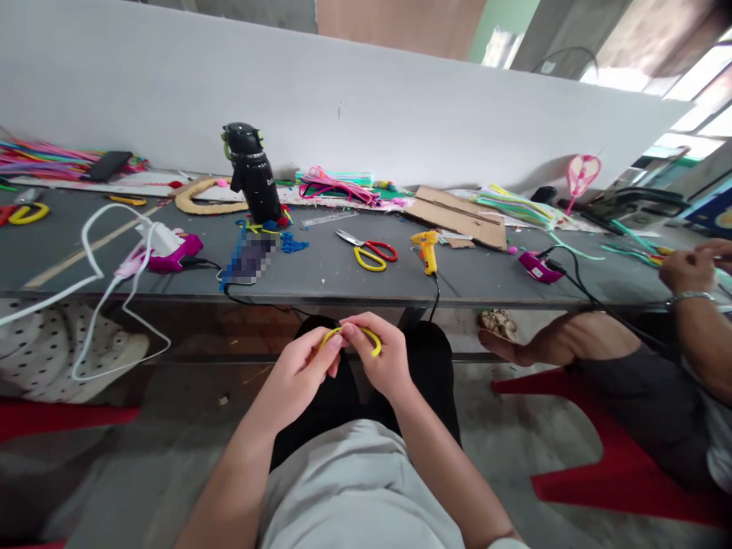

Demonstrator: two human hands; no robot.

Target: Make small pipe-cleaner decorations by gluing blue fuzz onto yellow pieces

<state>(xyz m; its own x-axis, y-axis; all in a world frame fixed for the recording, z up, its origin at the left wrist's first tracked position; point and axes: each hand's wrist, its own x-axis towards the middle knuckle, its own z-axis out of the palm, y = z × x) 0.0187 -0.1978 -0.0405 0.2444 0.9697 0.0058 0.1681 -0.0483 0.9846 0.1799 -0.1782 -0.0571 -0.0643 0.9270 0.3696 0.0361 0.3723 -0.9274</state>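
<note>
A short yellow pipe cleaner (376, 345) is pinched between my two hands above my lap, its free end curving down on the right. My left hand (306, 358) is closed on its left part, with thumb and fingertips meeting the other hand. My right hand (382, 352) grips the middle of the strip close by. Beyond them on the table lie scissors (366, 250) with one red and one yellow handle. To their right sits a yellow glue gun (426, 250) with its cord running over the table edge.
On the grey table (309, 284) stand a black bottle (257, 183), a phone (250, 259) and two purple power sockets, one at left (174, 252) and one at right (540, 267). Pink pipe cleaners (337, 187) and cardboard (454, 217) lie behind. A co-worker's hands (689, 271) are at right.
</note>
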